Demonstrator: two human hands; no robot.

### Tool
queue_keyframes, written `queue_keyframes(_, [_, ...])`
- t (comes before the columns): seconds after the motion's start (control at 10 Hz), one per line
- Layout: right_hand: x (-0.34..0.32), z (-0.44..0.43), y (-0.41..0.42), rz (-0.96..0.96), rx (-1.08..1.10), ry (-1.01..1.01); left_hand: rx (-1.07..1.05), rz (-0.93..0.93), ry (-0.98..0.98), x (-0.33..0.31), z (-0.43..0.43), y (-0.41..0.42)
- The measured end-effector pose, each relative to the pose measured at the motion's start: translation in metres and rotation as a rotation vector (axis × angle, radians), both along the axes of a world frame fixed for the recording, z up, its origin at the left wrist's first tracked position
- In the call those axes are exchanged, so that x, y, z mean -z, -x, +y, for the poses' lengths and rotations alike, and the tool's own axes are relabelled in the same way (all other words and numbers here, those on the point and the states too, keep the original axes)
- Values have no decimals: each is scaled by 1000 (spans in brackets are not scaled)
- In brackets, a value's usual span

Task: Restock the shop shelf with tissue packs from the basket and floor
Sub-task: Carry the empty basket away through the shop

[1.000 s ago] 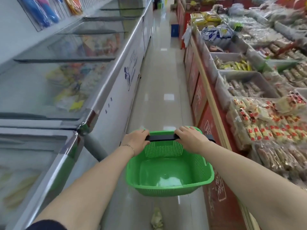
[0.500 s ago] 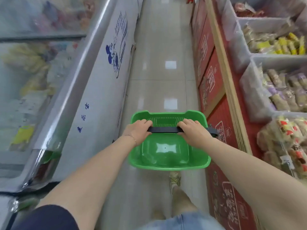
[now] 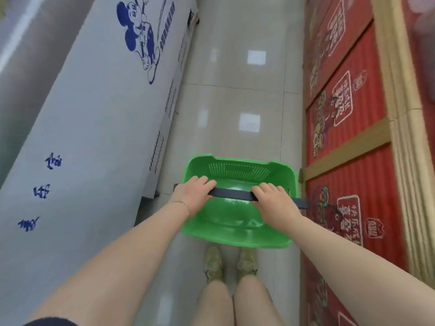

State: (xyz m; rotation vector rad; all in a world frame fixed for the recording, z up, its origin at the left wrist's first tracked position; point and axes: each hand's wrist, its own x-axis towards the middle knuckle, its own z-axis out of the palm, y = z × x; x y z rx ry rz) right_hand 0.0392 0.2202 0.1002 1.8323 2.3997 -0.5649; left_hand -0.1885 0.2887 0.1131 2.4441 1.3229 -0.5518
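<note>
A green plastic basket (image 3: pixel 237 225) hangs low over the tiled floor in front of my feet. Nothing lies inside it. Its dark handle bar (image 3: pixel 233 193) runs across the top. My left hand (image 3: pixel 194 192) grips the left end of the bar, fingers curled over it. My right hand (image 3: pixel 274 201) grips the bar to the right of the middle. No tissue packs show in this view.
A white chest freezer (image 3: pixel 94 128) with blue cartoon print lines the left side of the aisle. A red-panelled shelf base (image 3: pixel 348 142) with wooden trim lines the right. The glossy tiled floor (image 3: pixel 235 102) runs ahead between them. My shoes (image 3: pixel 213 263) stand just behind the basket.
My view has tilted down from the aisle to the floor. The basket has sunk lower toward the floor, with both hands still on its handle.
</note>
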Motion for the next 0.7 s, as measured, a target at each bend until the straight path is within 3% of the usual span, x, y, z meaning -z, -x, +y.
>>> queue_keyframes(0.2, [88, 21, -5, 15, 32, 55, -26, -4, 48, 91, 25, -10])
queue_keyframes(0.4, [125, 36, -5, 24, 128, 12, -123, -109, -12, 135, 39, -11])
queue_keyframes(0.6, [100, 38, -9, 34, 234, 112, -218, -91, 121, 115, 39, -13])
queue_keyframes(0.7, [67, 38, -9, 26, 318, 75, -253, -130, 100, 86, 36, -14])
